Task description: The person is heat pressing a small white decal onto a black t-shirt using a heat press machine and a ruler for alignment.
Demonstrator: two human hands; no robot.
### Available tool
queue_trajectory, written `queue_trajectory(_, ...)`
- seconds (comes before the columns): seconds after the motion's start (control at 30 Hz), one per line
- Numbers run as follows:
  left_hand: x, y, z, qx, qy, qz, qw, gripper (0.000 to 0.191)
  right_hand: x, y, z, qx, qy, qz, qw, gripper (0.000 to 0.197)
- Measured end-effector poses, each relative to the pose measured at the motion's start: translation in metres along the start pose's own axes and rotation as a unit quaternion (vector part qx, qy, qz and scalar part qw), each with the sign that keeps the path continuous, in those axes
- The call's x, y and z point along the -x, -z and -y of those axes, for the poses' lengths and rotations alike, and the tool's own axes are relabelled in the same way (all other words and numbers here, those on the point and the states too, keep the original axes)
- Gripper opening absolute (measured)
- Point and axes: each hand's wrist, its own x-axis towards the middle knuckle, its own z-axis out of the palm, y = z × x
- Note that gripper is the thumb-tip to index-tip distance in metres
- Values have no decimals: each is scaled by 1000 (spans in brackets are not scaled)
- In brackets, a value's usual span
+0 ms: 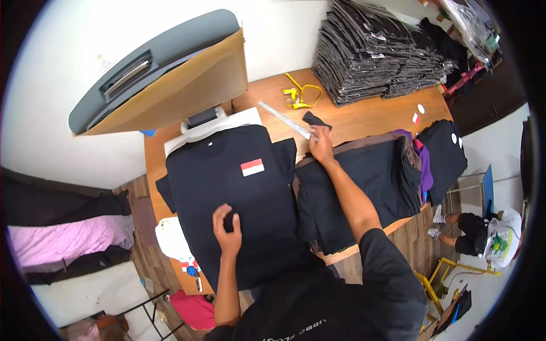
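Observation:
A black T-shirt [260,209] lies spread flat in front of me on the pale lower platen [239,121] of a heat press. On its chest sits a red-and-white flag rectangle [252,167]. My left hand [227,232] is over the lower part of the shirt, fingers curled and apart, with nothing visible in it. Right of the shirt, my right hand [322,143] has its fingers on the near end of a clear ruler [283,119]. Just beyond that hand is a small rolled black piece [315,118], its kind unclear.
The raised heat press head [183,81] tilts above the table's left side. A yellow tape measure [305,96] lies behind the ruler. Tall stacks of dark garments [362,55] stand at the back right. Folded garments [354,183] lie at right. A person [486,236] is farther right.

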Motion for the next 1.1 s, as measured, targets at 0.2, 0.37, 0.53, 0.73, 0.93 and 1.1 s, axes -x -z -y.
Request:
queue_trajectory(0.2, 193, 65, 40, 15, 245, 178, 953, 33, -47, 74, 109, -132, 193, -174, 956, 28)
queue_trajectory(0.37, 276, 141, 63, -201, 307, 434, 823, 60, -64, 171, 324, -205, 381, -227, 873, 30)
queue_trajectory(0.53, 291, 163, 81, -111, 459, 398, 786, 75, -64, 165, 478, -104, 554, -116, 818, 54)
queue_trajectory(0.73, 262, 181, 67, 3, 544, 378, 749, 77, -49, 141, 537, 65, 433, 127, 890, 96)
queue_trajectory(0.93, 280, 199, 98, 0, 547, 408, 731, 81, -23, 133, 535, 122, 421, 73, 896, 89)
queue_trajectory(1.1, 285, 203, 95, 10, 546, 398, 737, 82, -6, 127, 534, 111, 419, 59, 899, 79)
